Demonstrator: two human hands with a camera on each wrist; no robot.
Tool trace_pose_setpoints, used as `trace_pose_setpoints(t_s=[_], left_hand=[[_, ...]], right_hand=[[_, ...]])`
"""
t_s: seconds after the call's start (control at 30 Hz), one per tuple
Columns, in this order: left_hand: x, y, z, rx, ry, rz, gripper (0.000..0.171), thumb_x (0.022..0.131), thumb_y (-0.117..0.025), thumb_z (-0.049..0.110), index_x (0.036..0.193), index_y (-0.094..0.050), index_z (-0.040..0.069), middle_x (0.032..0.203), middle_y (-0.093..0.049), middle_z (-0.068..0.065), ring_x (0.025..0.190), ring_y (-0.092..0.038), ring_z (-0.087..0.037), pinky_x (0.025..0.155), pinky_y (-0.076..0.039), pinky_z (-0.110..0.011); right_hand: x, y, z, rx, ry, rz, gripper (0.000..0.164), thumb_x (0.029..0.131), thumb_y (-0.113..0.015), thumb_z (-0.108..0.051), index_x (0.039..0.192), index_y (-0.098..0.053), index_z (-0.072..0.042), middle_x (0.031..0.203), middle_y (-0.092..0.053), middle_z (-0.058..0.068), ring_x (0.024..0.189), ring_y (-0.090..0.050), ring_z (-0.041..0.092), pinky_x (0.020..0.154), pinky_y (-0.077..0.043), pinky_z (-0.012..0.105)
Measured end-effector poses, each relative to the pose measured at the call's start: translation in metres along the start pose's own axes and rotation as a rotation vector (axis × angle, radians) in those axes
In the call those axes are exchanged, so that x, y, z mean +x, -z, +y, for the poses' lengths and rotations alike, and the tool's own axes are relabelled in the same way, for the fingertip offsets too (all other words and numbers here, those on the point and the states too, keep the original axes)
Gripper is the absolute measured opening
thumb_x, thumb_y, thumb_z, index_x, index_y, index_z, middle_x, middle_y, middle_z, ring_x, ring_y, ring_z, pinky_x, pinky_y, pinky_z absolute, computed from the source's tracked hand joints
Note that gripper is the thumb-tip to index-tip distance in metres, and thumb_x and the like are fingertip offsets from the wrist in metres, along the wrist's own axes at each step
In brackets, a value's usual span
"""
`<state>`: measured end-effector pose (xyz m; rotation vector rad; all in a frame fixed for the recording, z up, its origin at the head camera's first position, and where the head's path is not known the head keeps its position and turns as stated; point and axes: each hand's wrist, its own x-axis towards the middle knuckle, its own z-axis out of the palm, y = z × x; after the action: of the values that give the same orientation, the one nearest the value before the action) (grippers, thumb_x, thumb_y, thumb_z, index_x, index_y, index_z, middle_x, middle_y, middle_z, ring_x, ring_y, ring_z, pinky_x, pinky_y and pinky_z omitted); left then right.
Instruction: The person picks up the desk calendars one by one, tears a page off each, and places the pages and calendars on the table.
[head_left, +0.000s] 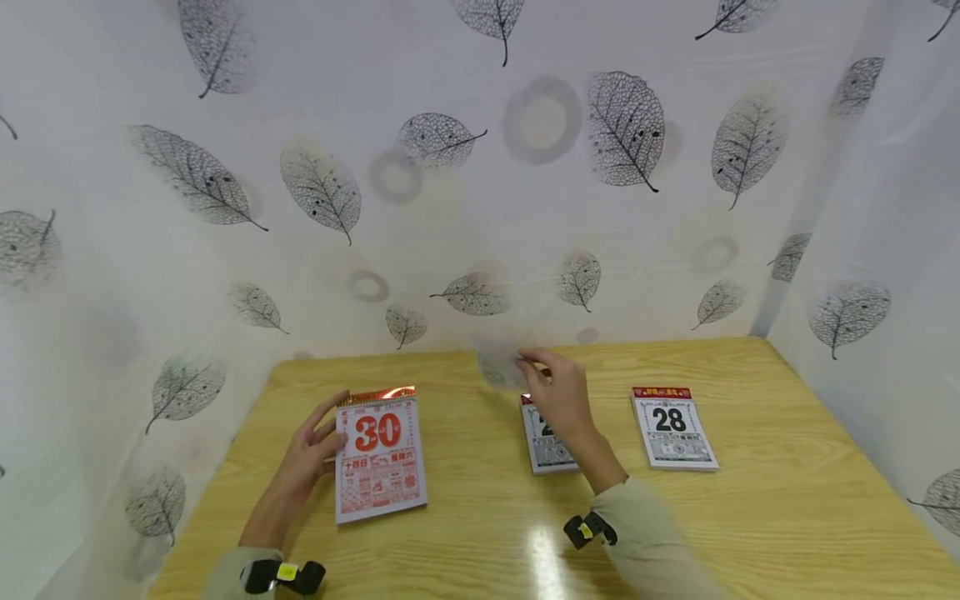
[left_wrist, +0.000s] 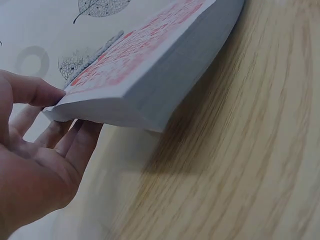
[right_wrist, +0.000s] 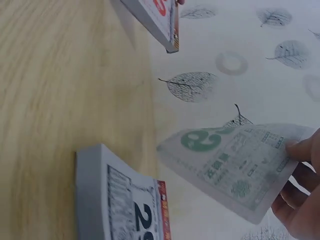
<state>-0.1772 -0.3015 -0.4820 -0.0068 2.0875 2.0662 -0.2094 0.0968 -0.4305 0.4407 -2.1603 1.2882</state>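
Observation:
My left hand (head_left: 306, 454) grips the left edge of a thick tear-off calendar (head_left: 380, 479) with a red 30. Its thumb lies on the top page and its fingers are under the block (left_wrist: 145, 112), whose gripped side is raised off the table. My right hand (head_left: 562, 400) pinches a thin loose calendar sheet (right_wrist: 225, 167) with green print between thumb and fingers. In the head view this sheet (head_left: 501, 367) is a pale blur above the table's far part. Below the right hand lies a smaller calendar (head_left: 546, 450), its number partly hidden by that hand.
Another small calendar (head_left: 675, 437) with a black 28 and a red header lies at the right. Everything rests on a wood-grain table (head_left: 480, 500). A pale leaf-patterned sheet (head_left: 480, 233) rises behind the table and along both sides.

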Motion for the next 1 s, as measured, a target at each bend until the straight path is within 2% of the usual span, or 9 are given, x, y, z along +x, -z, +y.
trace_pose_setpoints(t_s=[0.1, 0.2, 0.33, 0.47, 0.53, 0.67, 0.87, 1.0], left_hand=[[0.003, 0.003, 0.0, 0.024, 0.02, -0.011, 0.065, 0.105, -0.053, 0.006, 0.163, -0.029, 0.024, 0.154, -0.042, -0.023, 0.107, -0.069, -0.02, 0.083, -0.06, -0.038], [0.006, 0.007, -0.001, 0.062, 0.017, -0.035, 0.065, 0.105, -0.052, 0.006, 0.163, -0.028, 0.022, 0.153, -0.043, -0.023, 0.107, -0.068, -0.019, 0.084, -0.059, -0.037], [0.01, 0.012, -0.001, 0.09, 0.032, -0.055, 0.066, 0.106, -0.052, 0.006, 0.164, -0.026, 0.022, 0.155, -0.04, -0.024, 0.108, -0.067, -0.02, 0.084, -0.059, -0.037], [0.01, 0.016, 0.001, 0.114, 0.062, -0.072, 0.068, 0.104, -0.051, 0.003, 0.165, -0.024, 0.02, 0.158, -0.033, -0.028, 0.111, -0.064, -0.021, 0.085, -0.059, -0.038], [0.01, 0.017, 0.003, 0.134, 0.062, -0.093, 0.071, 0.103, -0.052, 0.001, 0.165, -0.022, 0.018, 0.159, -0.03, -0.031, 0.113, -0.063, -0.023, 0.085, -0.059, -0.038], [0.011, 0.018, 0.008, 0.167, 0.046, -0.129, 0.076, 0.1, -0.054, -0.003, 0.165, -0.021, 0.016, 0.158, -0.029, -0.033, 0.113, -0.063, -0.03, 0.081, -0.06, -0.039], [0.012, 0.017, 0.011, 0.205, 0.055, -0.128, 0.079, 0.098, -0.055, -0.005, 0.165, -0.019, 0.016, 0.159, -0.026, -0.035, 0.115, -0.062, -0.034, 0.08, -0.06, -0.038], [0.012, 0.018, 0.008, 0.207, 0.05, -0.129, 0.079, 0.098, -0.053, -0.006, 0.165, -0.018, 0.015, 0.159, -0.025, -0.035, 0.117, -0.061, -0.035, 0.08, -0.06, -0.038]], right_hand=[[-0.006, -0.013, -0.001, -0.062, 0.071, -0.038, 0.012, 0.092, -0.074, 0.001, 0.104, -0.078, 0.0, 0.102, -0.077, 0.011, 0.088, -0.075, 0.026, 0.074, -0.063, 0.037], [-0.014, -0.026, -0.004, -0.143, 0.133, -0.082, 0.012, 0.09, -0.076, 0.002, 0.102, -0.078, -0.001, 0.104, -0.077, 0.01, 0.094, -0.074, 0.025, 0.078, -0.063, 0.037], [-0.024, -0.043, -0.009, -0.273, 0.195, -0.143, 0.009, 0.089, -0.076, 0.001, 0.096, -0.077, -0.004, 0.099, -0.076, 0.008, 0.091, -0.073, 0.024, 0.079, -0.062, 0.037], [-0.035, -0.055, -0.012, -0.362, 0.22, -0.219, 0.009, 0.088, -0.075, -0.001, 0.093, -0.075, -0.008, 0.093, -0.073, 0.004, 0.084, -0.071, 0.022, 0.071, -0.061, 0.034], [-0.041, -0.06, -0.012, -0.385, 0.216, -0.247, 0.009, 0.086, -0.076, -0.002, 0.093, -0.075, -0.009, 0.092, -0.072, 0.003, 0.081, -0.07, 0.021, 0.066, -0.06, 0.033], [-0.049, -0.069, -0.013, -0.39, 0.175, -0.295, 0.006, 0.086, -0.079, -0.007, 0.091, -0.077, -0.01, 0.091, -0.071, 0.002, 0.08, -0.069, 0.019, 0.066, -0.059, 0.033], [-0.058, -0.079, -0.013, -0.337, 0.072, -0.438, 0.003, 0.086, -0.08, -0.008, 0.088, -0.079, -0.006, 0.1, -0.073, 0.007, 0.091, -0.071, 0.024, 0.08, -0.06, 0.038], [-0.063, -0.084, -0.015, -0.373, 0.027, -0.523, 0.006, 0.087, -0.078, -0.012, 0.087, -0.081, -0.007, 0.106, -0.074, 0.008, 0.096, -0.07, 0.025, 0.084, -0.06, 0.039]])
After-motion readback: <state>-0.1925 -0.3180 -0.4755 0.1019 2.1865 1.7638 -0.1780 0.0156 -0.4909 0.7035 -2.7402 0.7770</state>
